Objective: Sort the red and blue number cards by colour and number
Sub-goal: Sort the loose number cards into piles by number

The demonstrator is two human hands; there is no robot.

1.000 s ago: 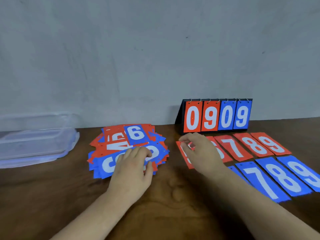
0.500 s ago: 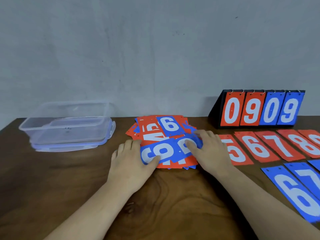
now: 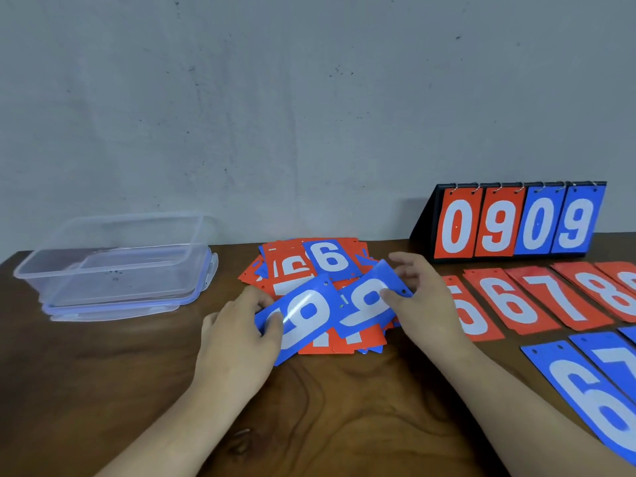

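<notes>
The left hand (image 3: 237,335) pinches one flat blue number card (image 3: 303,316). The right hand (image 3: 425,297) pinches a second blue number card (image 3: 370,299) in its fingers (image 3: 395,294). Both cards sit on top of the mixed pile of red and blue cards (image 3: 296,266). They may be sixes or nines, held side by side to compare. The sorted row of red cards (image 3: 557,297) waits at 3 o'clock.

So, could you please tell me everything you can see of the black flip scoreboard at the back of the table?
The scoreboard is a black wedge-shaped stand, upright at the back right of the wooden table, close to the grey wall. Four glossy cards hang from small metal rings along its top edge: two red, then two blue, white digits reading 0, 9, 0, 9. Its black side panel slopes backward. Neither the left hand nor the right hand touches it.
</notes>
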